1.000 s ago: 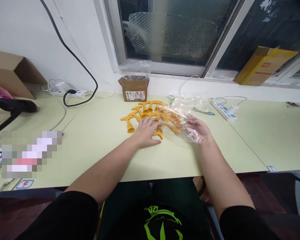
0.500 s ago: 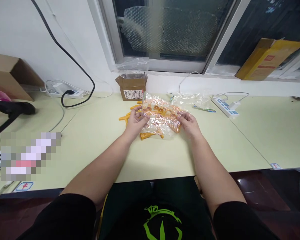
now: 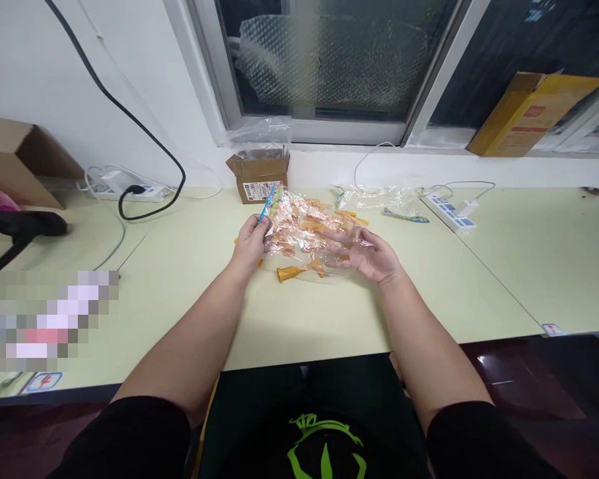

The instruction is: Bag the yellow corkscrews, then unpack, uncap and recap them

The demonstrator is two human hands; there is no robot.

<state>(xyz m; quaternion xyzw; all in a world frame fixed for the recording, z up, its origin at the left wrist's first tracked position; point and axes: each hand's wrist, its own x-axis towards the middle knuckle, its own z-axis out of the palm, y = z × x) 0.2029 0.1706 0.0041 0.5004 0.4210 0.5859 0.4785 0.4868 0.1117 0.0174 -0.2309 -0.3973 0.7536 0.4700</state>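
Note:
A clear plastic bag (image 3: 294,223) with a colourful strip along its left edge is held up over the table. My left hand (image 3: 249,245) is closed on that edge, thumb in front. Orange pieces show through the film; I cannot tell which lie inside the bag and which behind it. My right hand (image 3: 377,258) is at the bag's right end, fingers stretched out to the left and seen through the clear film. Below the bag, an orange plastic piece with a flared end (image 3: 290,273) lies on the table.
Behind the bag stands a small open cardboard box (image 3: 259,176). Another clear plastic wrapper (image 3: 374,197) lies at the back, left of a power strip (image 3: 448,213). At left are a second power strip (image 3: 152,193), a black cable (image 3: 144,116) and a larger box (image 3: 24,159).
The bag has turned, so its colourful strip now shows at my left hand. My left hand has moved slightly left. My right hand has let go its pinch and spread its fingers.

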